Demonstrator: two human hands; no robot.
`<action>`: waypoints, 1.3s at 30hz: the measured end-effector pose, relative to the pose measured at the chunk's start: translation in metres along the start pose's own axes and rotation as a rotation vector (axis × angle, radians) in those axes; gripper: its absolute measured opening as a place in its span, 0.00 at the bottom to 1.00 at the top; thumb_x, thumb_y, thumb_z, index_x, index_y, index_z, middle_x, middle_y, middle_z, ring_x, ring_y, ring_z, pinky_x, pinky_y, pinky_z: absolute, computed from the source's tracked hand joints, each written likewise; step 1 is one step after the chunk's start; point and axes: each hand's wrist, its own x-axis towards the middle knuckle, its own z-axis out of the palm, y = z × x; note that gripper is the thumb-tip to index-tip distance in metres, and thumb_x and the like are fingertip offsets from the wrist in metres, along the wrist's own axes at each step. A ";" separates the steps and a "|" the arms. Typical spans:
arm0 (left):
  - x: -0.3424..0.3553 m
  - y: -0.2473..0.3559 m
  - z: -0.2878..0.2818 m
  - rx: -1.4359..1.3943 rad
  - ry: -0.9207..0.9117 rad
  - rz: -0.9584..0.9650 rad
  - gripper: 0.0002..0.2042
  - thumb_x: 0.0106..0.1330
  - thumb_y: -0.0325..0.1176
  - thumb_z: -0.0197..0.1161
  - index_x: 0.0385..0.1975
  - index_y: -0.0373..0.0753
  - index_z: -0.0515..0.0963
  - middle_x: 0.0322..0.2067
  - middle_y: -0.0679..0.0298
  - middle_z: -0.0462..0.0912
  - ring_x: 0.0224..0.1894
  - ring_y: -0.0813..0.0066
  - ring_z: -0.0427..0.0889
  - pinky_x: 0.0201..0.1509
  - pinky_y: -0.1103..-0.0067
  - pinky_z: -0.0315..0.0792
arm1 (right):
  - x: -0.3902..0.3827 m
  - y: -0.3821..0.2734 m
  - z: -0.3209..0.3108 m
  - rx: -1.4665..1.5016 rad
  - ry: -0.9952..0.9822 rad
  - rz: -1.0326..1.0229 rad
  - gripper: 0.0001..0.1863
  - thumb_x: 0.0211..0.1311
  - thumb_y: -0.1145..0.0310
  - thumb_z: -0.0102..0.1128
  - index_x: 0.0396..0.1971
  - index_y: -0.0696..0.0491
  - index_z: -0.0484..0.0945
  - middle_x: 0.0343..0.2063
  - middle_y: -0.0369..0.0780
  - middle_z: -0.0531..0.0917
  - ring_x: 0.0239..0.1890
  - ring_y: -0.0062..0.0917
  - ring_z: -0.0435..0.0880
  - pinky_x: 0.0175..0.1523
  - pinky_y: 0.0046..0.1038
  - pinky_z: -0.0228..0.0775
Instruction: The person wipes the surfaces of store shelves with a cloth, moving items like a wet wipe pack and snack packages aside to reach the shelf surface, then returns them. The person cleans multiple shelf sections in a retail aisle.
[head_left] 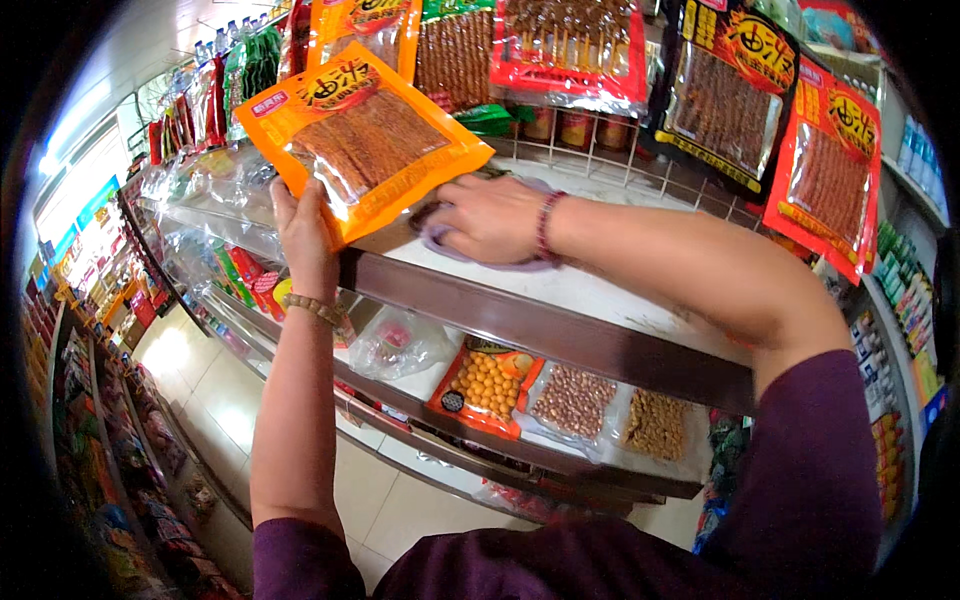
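Observation:
My left hand point(308, 235) grips the lower left edge of an orange snack packet point(375, 150), whose clear window shows brown strips inside. The packet is tilted and raised above the shelf. Down on the white shelf top point(610, 290), my right hand point(495, 220) is closed over a purplish-grey cloth point(434, 238) and presses it against the surface. Part of the cloth is hidden under that hand, and the packet's lower right corner comes close to the fingers.
More snack packets hang along a wire rack point(600, 160), among them a black packet point(725, 105) and a red packet point(830, 170) at the right. A brown shelf edge point(540, 325) runs in front. Below lie bagged yellow balls point(487, 385) and bagged nuts point(573, 400).

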 end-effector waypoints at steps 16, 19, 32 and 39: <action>0.003 -0.004 -0.010 0.133 0.058 -0.001 0.06 0.65 0.27 0.54 0.39 0.38 0.68 0.32 0.70 0.69 0.32 0.83 0.67 0.37 0.83 0.65 | -0.130 0.042 -0.011 0.027 0.001 -0.020 0.23 0.55 0.69 0.47 0.54 0.46 0.71 0.51 0.41 0.70 0.48 0.37 0.71 0.48 0.38 0.72; 0.007 -0.006 -0.007 0.076 0.063 0.016 0.07 0.64 0.27 0.53 0.41 0.38 0.68 0.32 0.70 0.70 0.32 0.83 0.67 0.37 0.83 0.65 | -0.078 0.066 0.013 0.021 0.064 -0.003 0.21 0.61 0.63 0.44 0.55 0.45 0.71 0.49 0.41 0.71 0.51 0.37 0.71 0.54 0.39 0.68; 0.014 0.053 -0.036 -0.004 -0.012 -0.269 0.11 0.63 0.23 0.54 0.45 0.34 0.69 0.38 0.62 0.76 0.39 0.72 0.77 0.45 0.78 0.73 | -0.073 0.043 0.004 -0.044 -0.069 0.153 0.21 0.61 0.63 0.42 0.55 0.44 0.71 0.48 0.41 0.72 0.50 0.38 0.70 0.53 0.39 0.69; 0.100 0.068 -0.167 0.167 0.155 -0.411 0.14 0.62 0.22 0.49 0.48 0.33 0.67 0.40 0.56 0.76 0.36 0.65 0.81 0.39 0.68 0.81 | -0.107 0.015 -0.015 -0.016 0.014 0.121 0.21 0.59 0.65 0.47 0.54 0.42 0.72 0.47 0.37 0.74 0.47 0.36 0.72 0.48 0.39 0.72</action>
